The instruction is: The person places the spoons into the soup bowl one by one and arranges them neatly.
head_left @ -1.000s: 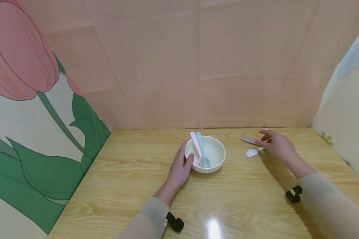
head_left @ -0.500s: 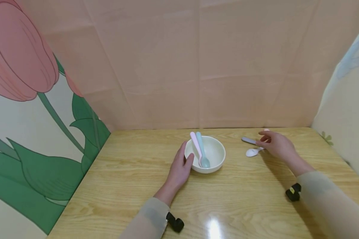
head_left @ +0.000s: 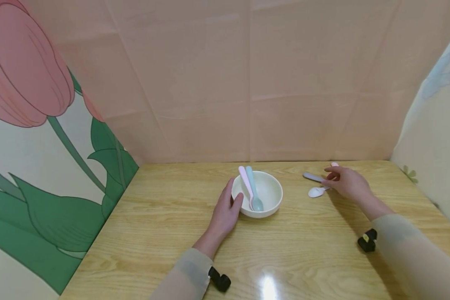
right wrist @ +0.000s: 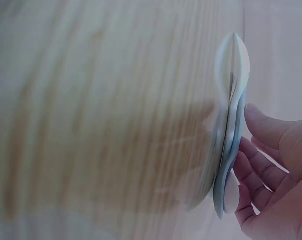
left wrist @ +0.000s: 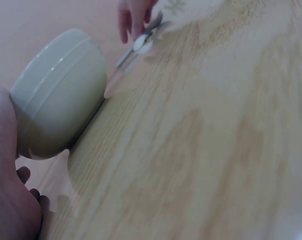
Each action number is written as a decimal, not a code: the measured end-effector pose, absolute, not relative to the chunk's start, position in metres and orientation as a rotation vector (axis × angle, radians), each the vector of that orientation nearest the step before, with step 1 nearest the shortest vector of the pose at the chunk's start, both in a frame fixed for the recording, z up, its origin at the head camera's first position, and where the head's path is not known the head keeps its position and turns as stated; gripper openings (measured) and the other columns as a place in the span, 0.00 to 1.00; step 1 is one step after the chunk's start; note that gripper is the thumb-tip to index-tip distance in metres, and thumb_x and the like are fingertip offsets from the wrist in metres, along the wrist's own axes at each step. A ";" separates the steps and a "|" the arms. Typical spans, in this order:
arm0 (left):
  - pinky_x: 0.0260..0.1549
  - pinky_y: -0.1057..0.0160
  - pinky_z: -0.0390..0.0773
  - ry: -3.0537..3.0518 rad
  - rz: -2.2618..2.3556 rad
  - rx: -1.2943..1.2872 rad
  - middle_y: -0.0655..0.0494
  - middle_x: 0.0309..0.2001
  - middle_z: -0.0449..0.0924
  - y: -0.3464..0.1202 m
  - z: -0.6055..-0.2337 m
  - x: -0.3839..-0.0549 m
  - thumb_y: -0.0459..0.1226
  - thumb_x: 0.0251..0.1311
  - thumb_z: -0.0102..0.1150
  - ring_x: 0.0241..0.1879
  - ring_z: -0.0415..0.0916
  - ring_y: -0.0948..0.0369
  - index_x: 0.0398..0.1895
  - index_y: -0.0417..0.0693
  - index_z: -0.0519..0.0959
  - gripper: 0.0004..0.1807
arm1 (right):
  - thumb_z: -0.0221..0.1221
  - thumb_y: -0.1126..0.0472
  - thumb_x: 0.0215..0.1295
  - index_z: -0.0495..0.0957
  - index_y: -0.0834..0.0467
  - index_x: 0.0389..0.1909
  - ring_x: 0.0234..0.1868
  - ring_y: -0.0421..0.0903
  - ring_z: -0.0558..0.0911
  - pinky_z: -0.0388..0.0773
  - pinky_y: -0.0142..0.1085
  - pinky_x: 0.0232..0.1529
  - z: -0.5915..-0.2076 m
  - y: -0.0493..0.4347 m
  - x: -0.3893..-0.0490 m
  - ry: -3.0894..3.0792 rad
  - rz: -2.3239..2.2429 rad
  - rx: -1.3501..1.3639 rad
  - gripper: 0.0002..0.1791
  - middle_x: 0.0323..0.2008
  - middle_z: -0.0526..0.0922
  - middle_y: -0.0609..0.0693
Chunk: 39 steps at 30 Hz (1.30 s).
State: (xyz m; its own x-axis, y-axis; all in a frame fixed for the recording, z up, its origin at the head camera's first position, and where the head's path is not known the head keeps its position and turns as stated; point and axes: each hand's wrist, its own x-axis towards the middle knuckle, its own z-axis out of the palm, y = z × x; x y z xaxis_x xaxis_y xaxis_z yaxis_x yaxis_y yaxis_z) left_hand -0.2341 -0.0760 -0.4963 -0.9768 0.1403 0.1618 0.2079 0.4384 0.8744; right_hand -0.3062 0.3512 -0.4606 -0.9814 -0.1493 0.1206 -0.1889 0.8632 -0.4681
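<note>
A white bowl (head_left: 272, 194) stands on the table with a pink-handled spoon (head_left: 246, 181) and a pale blue spoon (head_left: 257, 203) leaning in it. My left hand (head_left: 225, 210) holds the bowl by its left side, thumb near the front rim. To the right lie a white spoon (head_left: 316, 192) and a flat grey-blue utensil (head_left: 312, 176). My right hand (head_left: 348, 182) is low over their right ends, fingers loosely bent. In the right wrist view the thumb and fingertips are right beside the white spoon (right wrist: 236, 95), spread apart. The hand partly hides the utensils.
A small pink utensil end (head_left: 334, 164) shows behind the right hand. The wooden table (head_left: 165, 208) meets a pinkish cloth backdrop (head_left: 195, 125) at its far edge. A tulip-printed cloth (head_left: 60, 166) hangs at the left and a pale cloth (head_left: 438, 137) at the right.
My right hand has shifted only slightly; a bit more of the grey-blue utensil and of the pink end shows now. The left hand and bowl have stayed in place.
</note>
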 end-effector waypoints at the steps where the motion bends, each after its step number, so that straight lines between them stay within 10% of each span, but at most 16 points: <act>1: 0.84 0.48 0.54 -2.608 -1.603 -0.317 0.58 0.89 0.50 -0.076 -0.496 -0.234 0.55 0.88 0.44 0.87 0.49 0.55 0.93 0.61 0.47 0.39 | 0.70 0.55 0.76 0.76 0.72 0.70 0.52 0.68 0.85 0.77 0.63 0.51 -0.461 0.352 -0.307 -2.957 0.761 0.268 0.32 0.52 0.88 0.68; 39: 0.84 0.48 0.54 -2.598 -1.603 -0.312 0.59 0.89 0.51 -0.076 -0.499 -0.236 0.57 0.87 0.44 0.87 0.49 0.56 0.93 0.63 0.48 0.39 | 0.73 0.50 0.74 0.80 0.68 0.67 0.45 0.59 0.84 0.76 0.48 0.42 -0.464 0.353 -0.310 -2.989 0.772 0.225 0.32 0.49 0.88 0.65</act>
